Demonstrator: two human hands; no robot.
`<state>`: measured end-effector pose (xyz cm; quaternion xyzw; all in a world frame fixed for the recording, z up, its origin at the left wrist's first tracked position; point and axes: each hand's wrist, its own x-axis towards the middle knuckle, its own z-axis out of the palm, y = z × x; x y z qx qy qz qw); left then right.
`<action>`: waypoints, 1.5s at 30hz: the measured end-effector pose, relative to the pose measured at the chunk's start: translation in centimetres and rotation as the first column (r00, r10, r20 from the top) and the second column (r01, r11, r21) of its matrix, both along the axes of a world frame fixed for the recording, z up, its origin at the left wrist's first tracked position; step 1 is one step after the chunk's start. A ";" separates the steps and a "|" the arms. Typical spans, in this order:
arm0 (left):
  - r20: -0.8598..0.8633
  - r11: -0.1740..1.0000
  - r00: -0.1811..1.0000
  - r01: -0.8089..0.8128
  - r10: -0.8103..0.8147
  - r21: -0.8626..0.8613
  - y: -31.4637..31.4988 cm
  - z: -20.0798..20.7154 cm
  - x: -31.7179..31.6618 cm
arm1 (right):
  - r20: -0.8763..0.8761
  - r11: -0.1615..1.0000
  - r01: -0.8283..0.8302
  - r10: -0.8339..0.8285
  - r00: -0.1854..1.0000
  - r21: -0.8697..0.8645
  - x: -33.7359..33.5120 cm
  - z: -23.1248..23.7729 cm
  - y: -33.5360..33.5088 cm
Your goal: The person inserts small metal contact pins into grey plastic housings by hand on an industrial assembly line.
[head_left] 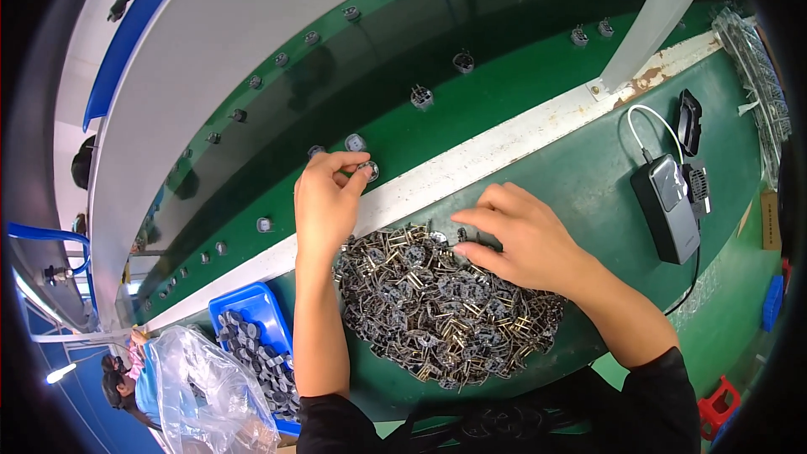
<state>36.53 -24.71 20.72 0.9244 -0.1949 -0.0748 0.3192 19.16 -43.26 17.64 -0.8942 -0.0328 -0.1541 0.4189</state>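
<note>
Over the conveyor's near edge, my left hand [326, 202] pinches a small round grey electrical part [369, 171] between thumb and fingertips. A similar round part [356, 143] lies on the green belt [504, 84] just beyond it; another [316, 151] is partly behind my fingers. My right hand [530, 235] hovers at the upper right of a heap of small dark pinned parts [445, 311]. Its thumb and forefinger are apart, with a dark part [461, 234] in the gap; firm contact does not show. The other fingers are curled.
A white rail [471, 164] separates belt and green table. At left stand a blue tray [267, 311] of grey caps and a clear plastic bag [197, 387]. A black power bank [664, 210] with a white cable lies right. A white post [651, 25] rises from the rail.
</note>
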 end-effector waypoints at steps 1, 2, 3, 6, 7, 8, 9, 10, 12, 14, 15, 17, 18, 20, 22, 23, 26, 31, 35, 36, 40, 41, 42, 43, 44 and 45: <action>0.009 1.000 1.000 -0.010 0.010 0.003 0.5 -0.5 0.5 | -0.019 1.000 -0.005 0.005 1.000 -0.030 0.2 0.1 0.2; -0.006 1.000 1.000 -0.018 0.018 0.002 0.9 -1.1 0.9 | -0.013 1.000 -0.012 0.012 1.000 -0.026 0.3 0.1 0.3; -0.021 1.000 0.999 -0.026 0.026 0.000 1.4 -1.7 1.2 | -0.030 0.997 -0.055 0.053 0.998 -0.048 0.3 0.1 0.4; -0.045 0.999 0.999 -0.011 0.009 -0.035 1.2 -1.5 1.4 | -0.080 0.995 -0.092 0.089 0.993 -0.035 0.2 0.0 -0.1; -0.094 0.999 0.995 -0.015 0.010 -0.047 1.2 -1.1 1.5 | -0.114 0.996 -0.086 0.087 0.990 0.008 0.2 -0.1 -0.1; -0.108 0.996 0.994 -0.041 0.032 -0.081 1.1 -0.7 1.8 | -0.114 0.996 -0.085 0.086 0.990 0.009 0.1 -0.2 -0.3; -0.085 0.995 0.993 -0.083 0.079 -0.051 0.9 -0.1 1.8 | -0.126 0.996 -0.084 0.089 0.988 0.043 0.2 -0.3 -0.6; -0.004 0.997 0.997 -0.078 0.078 -0.006 0.7 0.3 2.0 | -0.133 0.993 -0.084 0.094 0.987 0.078 0.3 -0.2 -0.6; 0.080 0.997 0.994 -0.073 0.069 0.040 0.3 0.4 2.7 | -0.130 0.980 -0.070 0.096 0.987 0.188 0.5 0.2 -0.5; 0.258 0.976 0.941 0.207 -0.218 0.072 0.0 -0.6 3.8 | -0.128 0.956 -0.062 0.103 0.986 0.287 0.5 0.6 -0.6; 0.262 0.976 0.941 0.204 -0.216 0.071 -0.3 -1.0 4.1 | -0.098 0.940 -0.081 0.119 0.988 0.330 0.4 0.7 -0.8; 0.154 0.920 0.915 0.345 -0.373 0.185 -1.1 -1.6 4.9 | -0.066 0.925 -0.094 0.127 0.990 0.369 0.4 0.5 -1.1; 0.141 0.928 0.925 0.326 -0.352 0.180 -1.2 -1.6 5.0 | -0.071 0.872 -0.083 0.134 0.988 0.482 0.4 0.4 -1.2; 0.136 0.930 0.931 0.308 -0.338 0.200 -1.4 -1.1 5.2 | -0.074 0.807 -0.060 0.127 0.989 0.588 0.4 0.4 -1.3; 0.130 0.932 0.939 0.286 -0.319 0.223 -1.6 -0.1 4.7 | -0.156 0.761 0.013 0.116 0.981 0.648 0.4 1.0 -1.5; 0.139 0.955 0.956 0.231 -0.258 0.186 -1.9 0.6 4.0 | -0.154 0.761 0.018 0.108 0.982 0.648 0.4 1.1 -1.8; 0.088 0.979 0.976 0.203 -0.201 -0.021 -2.1 1.5 1.5 | -0.206 0.754 0.050 0.115 0.972 0.655 0.3 1.3 -2.0; -0.172 0.865 0.920 0.249 -0.351 -0.435 -2.3 2.1 -4.0 | 0.099 0.876 0.015 -0.071 0.993 0.482 0.0 1.6 -1.5; -0.210 0.827 0.861 0.336 -0.464 -0.450 -2.5 2.4 -6.0 | 0.216 0.896 0.025 -0.134 0.967 0.443 0.1 1.7 -0.7; -0.205 0.815 0.844 0.369 -0.495 -0.447 -2.7 2.5 -6.4 | 0.243 0.926 0.047 -0.147 0.959 0.374 -0.1 1.9 -0.7; -0.234 0.800 0.817 0.385 -0.527 -0.459 -2.6 2.1 -6.8 | 0.305 0.960 0.055 -0.141 0.942 0.274 -0.1 2.1 -0.6; -0.258 0.803 0.812 0.369 -0.523 -0.468 -2.6 2.0 -6.8 | 0.305 0.960 0.056 -0.142 0.942 0.273 0.0 2.1 -0.6; -0.258 0.802 0.811 0.370 -0.525 -0.469 -2.7 1.9 -6.8 | 0.311 0.962 0.055 -0.140 0.940 0.267 0.0 2.0 -0.5; -0.256 0.798 0.810 0.370 -0.528 -0.475 -2.8 1.7 -6.9 | 0.317 0.964 0.052 -0.137 0.939 0.261 0.0 1.9 -0.5; -0.254 0.795 0.809 0.371 -0.531 -0.480 -2.9 1.6 -6.9 | 0.317 0.964 0.053 -0.137 0.938 0.260 0.0 1.8 -0.4; -0.253 0.794 0.809 0.371 -0.531 -0.481 -2.9 1.6 -6.9 | 0.320 0.966 0.071 -0.151 0.935 0.250 -0.1 1.7 -0.3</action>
